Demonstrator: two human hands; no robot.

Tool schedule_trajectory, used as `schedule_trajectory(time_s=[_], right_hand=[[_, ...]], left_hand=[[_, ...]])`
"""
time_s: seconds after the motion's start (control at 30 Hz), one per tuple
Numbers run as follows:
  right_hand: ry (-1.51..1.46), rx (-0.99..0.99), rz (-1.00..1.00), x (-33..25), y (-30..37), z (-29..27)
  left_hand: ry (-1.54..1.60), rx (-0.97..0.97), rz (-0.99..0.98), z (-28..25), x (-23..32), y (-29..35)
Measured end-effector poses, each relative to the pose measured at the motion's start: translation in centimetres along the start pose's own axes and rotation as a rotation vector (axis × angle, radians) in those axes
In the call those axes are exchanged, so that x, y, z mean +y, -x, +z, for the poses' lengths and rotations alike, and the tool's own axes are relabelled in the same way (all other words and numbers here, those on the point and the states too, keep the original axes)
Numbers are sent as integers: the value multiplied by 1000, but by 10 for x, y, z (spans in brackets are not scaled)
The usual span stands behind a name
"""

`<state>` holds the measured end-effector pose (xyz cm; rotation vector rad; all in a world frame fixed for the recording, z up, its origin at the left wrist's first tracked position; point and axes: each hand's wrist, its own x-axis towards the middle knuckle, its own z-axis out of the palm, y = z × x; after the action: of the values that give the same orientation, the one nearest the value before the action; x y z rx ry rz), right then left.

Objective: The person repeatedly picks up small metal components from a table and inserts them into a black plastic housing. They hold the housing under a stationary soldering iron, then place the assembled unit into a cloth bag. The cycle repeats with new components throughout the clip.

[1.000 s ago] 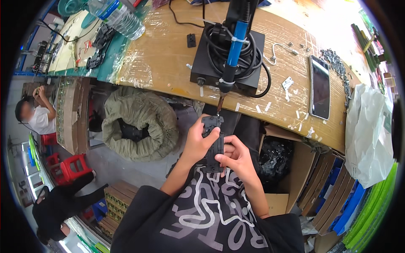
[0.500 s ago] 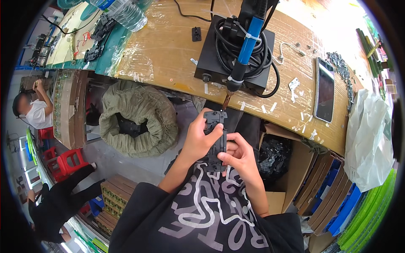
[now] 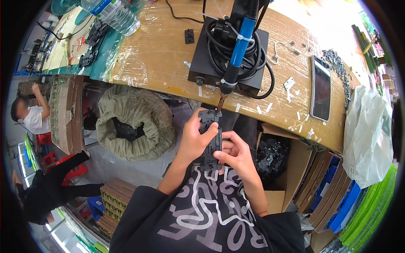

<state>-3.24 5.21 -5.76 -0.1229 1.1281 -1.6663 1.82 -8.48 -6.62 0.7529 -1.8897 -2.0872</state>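
A long black plastic part (image 3: pixel 213 144) is held upright in front of my chest, between both hands. My left hand (image 3: pixel 195 140) grips its upper left side, with the thumb pressed across its face. Lower down on the right side, my right hand (image 3: pixel 236 154) pinches it, thumb in front and fingers curled behind. Just above the part's upper right corner is the copper-coloured tip (image 3: pixel 220 103) of a blue and black pen-shaped tool (image 3: pixel 241 50). The tip reaches that corner, but I cannot tell whether it touches.
The tool stands by a black box (image 3: pixel 198 69) with coiled black cable (image 3: pixel 262 63). On the table lie a phone (image 3: pixel 320 87), screws (image 3: pixel 335 63) and a small black piece (image 3: pixel 189 36). A bulky sack (image 3: pixel 158 122) and an open carton (image 3: pixel 297 179) hold black parts. Two people are at left.
The view has shifted slightly, so the table and tool appear a little further left. Both hands keep their hold on the part at the tip. A dark-clothed person at left has moved.
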Motion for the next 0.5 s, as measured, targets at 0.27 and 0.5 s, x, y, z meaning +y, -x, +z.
schedule_trajectory(time_s=[0.27,0.5], right_hand=[[-2,-3,-10,-3,1,1],[10,-27,-27,-1,3,-1]], left_hand=[[52,-10,9,3,2,-2],[76,8,-7,3,-1,2]])
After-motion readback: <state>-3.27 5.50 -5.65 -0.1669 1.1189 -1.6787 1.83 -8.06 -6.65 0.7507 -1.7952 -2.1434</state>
